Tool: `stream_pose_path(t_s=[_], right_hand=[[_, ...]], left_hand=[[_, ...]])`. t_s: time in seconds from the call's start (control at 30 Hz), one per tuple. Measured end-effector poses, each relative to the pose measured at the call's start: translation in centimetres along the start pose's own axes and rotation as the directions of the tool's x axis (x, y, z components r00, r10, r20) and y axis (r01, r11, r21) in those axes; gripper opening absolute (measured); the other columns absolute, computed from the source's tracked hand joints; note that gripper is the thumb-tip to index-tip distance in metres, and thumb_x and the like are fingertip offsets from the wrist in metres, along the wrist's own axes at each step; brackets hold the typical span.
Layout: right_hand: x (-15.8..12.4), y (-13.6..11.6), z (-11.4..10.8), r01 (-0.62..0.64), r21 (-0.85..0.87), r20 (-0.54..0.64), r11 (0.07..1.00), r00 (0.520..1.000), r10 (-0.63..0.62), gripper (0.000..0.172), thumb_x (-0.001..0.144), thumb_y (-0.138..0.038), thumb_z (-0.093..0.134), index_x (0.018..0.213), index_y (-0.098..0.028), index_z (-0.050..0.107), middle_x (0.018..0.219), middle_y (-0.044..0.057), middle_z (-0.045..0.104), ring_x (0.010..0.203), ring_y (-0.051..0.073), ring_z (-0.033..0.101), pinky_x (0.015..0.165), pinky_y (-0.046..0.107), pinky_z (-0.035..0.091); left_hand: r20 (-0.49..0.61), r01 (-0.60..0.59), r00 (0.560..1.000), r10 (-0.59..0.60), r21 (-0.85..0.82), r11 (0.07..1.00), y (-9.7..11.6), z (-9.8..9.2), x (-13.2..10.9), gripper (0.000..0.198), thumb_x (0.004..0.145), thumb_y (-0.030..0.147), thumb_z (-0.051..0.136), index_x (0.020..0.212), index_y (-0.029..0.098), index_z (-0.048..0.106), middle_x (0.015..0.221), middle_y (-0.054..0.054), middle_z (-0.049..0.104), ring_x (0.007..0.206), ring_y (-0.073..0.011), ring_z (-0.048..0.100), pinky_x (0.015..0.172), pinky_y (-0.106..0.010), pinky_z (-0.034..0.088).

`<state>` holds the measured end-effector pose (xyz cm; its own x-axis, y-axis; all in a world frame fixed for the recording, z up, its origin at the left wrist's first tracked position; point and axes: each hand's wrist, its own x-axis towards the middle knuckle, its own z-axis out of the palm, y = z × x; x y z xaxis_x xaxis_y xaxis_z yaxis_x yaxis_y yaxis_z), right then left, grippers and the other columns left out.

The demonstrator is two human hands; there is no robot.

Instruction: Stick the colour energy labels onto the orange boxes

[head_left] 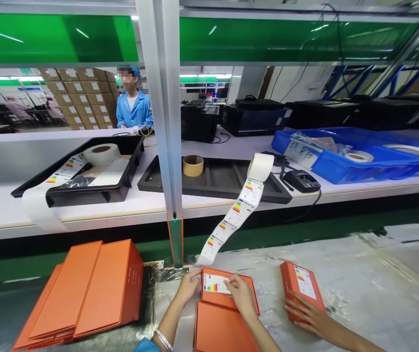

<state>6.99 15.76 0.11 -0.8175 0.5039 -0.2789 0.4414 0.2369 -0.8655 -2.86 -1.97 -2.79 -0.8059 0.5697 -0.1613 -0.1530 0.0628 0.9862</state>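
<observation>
My left hand (189,287) is closed at the lower end of a label strip (227,222), beside the left edge of an orange box (248,283). Fingers of my right hand (241,294) pinch the right end of an energy label (213,284), which lies over the top of that box. Whether the label is fully stuck down cannot be told. The strip hangs from a white label roll (261,167) on the shelf edge. A second orange box (224,327) lies just in front, partly under my right forearm.
A co-worker's hand (306,313) rests on a labelled orange box (301,286) at right. Stacked orange boxes (85,288) stand left. A metal post (163,107) rises ahead. The shelf holds black trays (95,193), a tape roll (193,166) and blue bins (341,164).
</observation>
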Motion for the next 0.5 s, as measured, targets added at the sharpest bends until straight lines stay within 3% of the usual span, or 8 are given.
stream_pose_path(t_s=[0.17, 0.23, 0.3, 0.33, 0.4, 0.43, 0.5], right_hand=[[-0.1, -0.8, -0.5, 0.011, -0.124, 0.016, 0.992, 1.000, -0.009, 0.036, 0.070, -0.051, 0.037, 0.078, -0.016, 0.042, 0.077, 0.008, 0.059, 0.076, 0.021, 0.061, 0.061, 0.027, 0.053], [-0.4, -1.6, -1.2, 0.029, -0.239, 0.014, 0.971, 1.000, -0.026, 0.028, 0.075, -0.041, 0.039, 0.077, -0.014, 0.047, 0.076, 0.009, 0.059, 0.077, 0.023, 0.060, 0.070, 0.033, 0.052], [-1.3, -2.6, -1.6, 0.049, -0.365, -0.029, 0.930, 0.998, -0.064, 0.026, 0.078, -0.033, 0.045, 0.087, -0.012, 0.056, 0.091, 0.014, 0.060, 0.092, 0.031, 0.057, 0.084, 0.046, 0.045], [-1.9, -3.1, -1.4, 0.060, -0.456, -0.081, 0.888, 0.991, -0.109, 0.031, 0.079, -0.032, 0.048, 0.099, -0.011, 0.059, 0.108, 0.018, 0.056, 0.106, 0.036, 0.050, 0.091, 0.053, 0.038], [-3.3, -3.9, -0.4, 0.096, -0.668, -0.138, 0.738, 0.959, -0.249, 0.051, 0.081, -0.032, 0.050, 0.128, -0.012, 0.050, 0.139, 0.018, 0.028, 0.129, 0.038, 0.021, 0.102, 0.061, 0.020], [-4.1, -4.0, 0.4, 0.146, -0.755, -0.083, 0.639, 0.946, -0.314, 0.058, 0.083, -0.034, 0.049, 0.137, -0.014, 0.041, 0.145, 0.013, 0.015, 0.134, 0.035, 0.008, 0.105, 0.060, 0.012], [-5.1, -3.4, 1.7, 0.338, -0.809, 0.179, 0.481, 0.921, -0.346, 0.064, 0.087, -0.042, 0.043, 0.145, -0.020, 0.027, 0.147, 0.003, 0.006, 0.137, 0.027, 0.000, 0.109, 0.057, 0.002]], left_hand=[[0.022, 0.000, 1.000, -0.001, 0.041, 0.999, 0.2, 0.4, -0.5, 0.052, 0.075, 0.036, 0.057, 0.120, 0.009, 0.058, 0.122, -0.008, 0.055, 0.116, -0.0222, 0.051, 0.107, -0.036, 0.035], [0.011, 0.007, 1.000, -0.007, 0.066, 0.998, -0.1, 0.6, -0.6, 0.054, 0.073, 0.035, 0.061, 0.120, 0.009, 0.057, 0.121, -0.009, 0.056, 0.114, -0.0237, 0.052, 0.105, -0.036, 0.037], [0.001, 0.016, 1.000, -0.016, 0.077, 0.997, -0.4, 0.9, -0.7, 0.054, 0.074, 0.036, 0.059, 0.120, 0.008, 0.057, 0.120, -0.010, 0.056, 0.112, -0.0244, 0.053, 0.103, -0.035, 0.039], [-0.001, 0.020, 1.000, -0.020, 0.077, 0.997, -0.6, 1.0, -0.7, 0.054, 0.075, 0.036, 0.058, 0.120, 0.006, 0.057, 0.119, -0.011, 0.056, 0.112, -0.0244, 0.053, 0.101, -0.035, 0.040], [-0.004, 0.024, 1.000, -0.024, 0.075, 0.997, -0.8, 1.2, -0.7, 0.056, 0.076, 0.038, 0.057, 0.122, 0.005, 0.056, 0.120, -0.011, 0.056, 0.112, -0.0242, 0.053, 0.101, -0.033, 0.041], [-0.011, 0.025, 1.000, -0.024, 0.079, 0.997, -0.9, 1.2, -0.7, 0.057, 0.076, 0.039, 0.057, 0.122, 0.005, 0.056, 0.121, -0.012, 0.056, 0.113, -0.0243, 0.052, 0.101, -0.033, 0.040], [-0.021, 0.021, 1.000, -0.019, 0.093, 0.995, -1.1, 1.1, -0.8, 0.056, 0.076, 0.040, 0.057, 0.121, 0.006, 0.057, 0.121, -0.011, 0.055, 0.115, -0.0242, 0.051, 0.103, -0.032, 0.038]])
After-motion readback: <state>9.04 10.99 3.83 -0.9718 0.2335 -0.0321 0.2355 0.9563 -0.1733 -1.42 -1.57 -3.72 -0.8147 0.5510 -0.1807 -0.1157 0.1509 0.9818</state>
